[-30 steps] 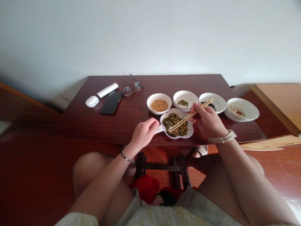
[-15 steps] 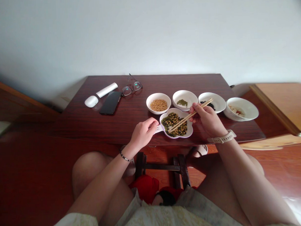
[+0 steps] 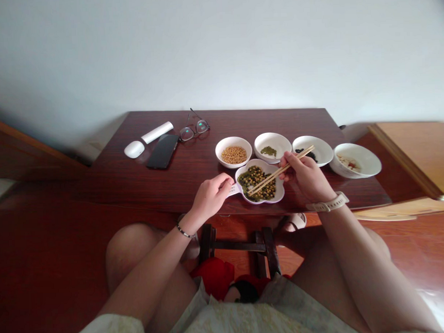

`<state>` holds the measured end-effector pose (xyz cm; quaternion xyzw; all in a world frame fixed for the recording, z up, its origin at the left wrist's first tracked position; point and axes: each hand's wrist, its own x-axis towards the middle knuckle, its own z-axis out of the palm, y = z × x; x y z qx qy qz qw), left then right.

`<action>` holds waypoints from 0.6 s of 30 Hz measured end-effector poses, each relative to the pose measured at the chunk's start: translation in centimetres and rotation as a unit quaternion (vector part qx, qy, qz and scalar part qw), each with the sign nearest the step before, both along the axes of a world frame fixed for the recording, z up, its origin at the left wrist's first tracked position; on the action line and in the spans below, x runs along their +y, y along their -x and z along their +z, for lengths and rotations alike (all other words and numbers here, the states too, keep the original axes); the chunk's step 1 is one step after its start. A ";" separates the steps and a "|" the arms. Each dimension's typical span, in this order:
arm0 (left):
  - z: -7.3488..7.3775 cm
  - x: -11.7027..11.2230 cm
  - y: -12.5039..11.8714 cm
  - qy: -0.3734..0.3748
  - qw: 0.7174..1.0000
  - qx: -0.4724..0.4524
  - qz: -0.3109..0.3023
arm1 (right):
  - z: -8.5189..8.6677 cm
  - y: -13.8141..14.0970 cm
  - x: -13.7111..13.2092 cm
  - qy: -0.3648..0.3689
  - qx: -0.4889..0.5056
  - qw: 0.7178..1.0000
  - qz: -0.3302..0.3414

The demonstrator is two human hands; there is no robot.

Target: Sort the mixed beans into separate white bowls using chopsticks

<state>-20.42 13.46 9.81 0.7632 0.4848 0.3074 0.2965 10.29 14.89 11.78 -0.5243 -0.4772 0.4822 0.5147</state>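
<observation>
My left hand is closed on the short handle of a white, flower-shaped dish with a pale purple rim. Mixed beans, yellow, green and dark, cover the dish's bottom. A pair of wooden chopsticks is gripped in my right hand, their tips down among the beans at the dish's left side. Just behind the dish stand a white bowl of yellow soybeans and a white bowl with a few green beans. My right hand partly covers a bowl of black beans.
At the right end of the table is a larger white bowl with pale and reddish pieces. Farther left lie eyeglasses, a dark phone, a long white case and a rounded white object. A wall rises behind the table.
</observation>
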 end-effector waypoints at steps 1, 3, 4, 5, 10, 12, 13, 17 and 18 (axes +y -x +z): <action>0.0 0.0 0.0 0.000 1.000 0.000 0.001 | 0.0 0.0 0.0 -0.001 0.000 1.000 -0.001; -0.1 0.0 0.0 -0.001 1.000 -0.001 0.003 | 0.1 0.1 0.0 -0.001 0.001 1.000 -0.003; -0.1 0.0 0.0 -0.001 1.000 -0.001 0.003 | 0.1 0.1 -0.1 -0.001 0.003 1.000 -0.005; -0.1 0.0 0.0 -0.001 1.000 -0.001 0.004 | 0.0 0.1 -0.1 -0.002 0.005 1.000 -0.007; 0.1 -0.1 0.0 0.000 1.000 0.002 0.005 | -0.1 -0.2 0.0 -0.002 0.027 1.000 -0.012; 0.1 -0.1 0.0 -0.001 1.000 0.003 0.005 | -0.1 -0.5 0.1 0.001 0.024 1.000 -0.012; 0.1 -0.1 0.0 0.000 1.000 0.003 0.005 | -0.2 -0.6 0.1 0.003 0.021 1.000 -0.010; 0.1 -0.1 0.0 0.001 1.000 0.002 0.006 | -0.3 -0.7 0.1 0.007 0.023 1.000 -0.006; 0.1 -0.1 0.0 0.002 1.000 0.002 0.006 | -0.3 -0.7 0.1 0.006 0.027 1.000 -0.006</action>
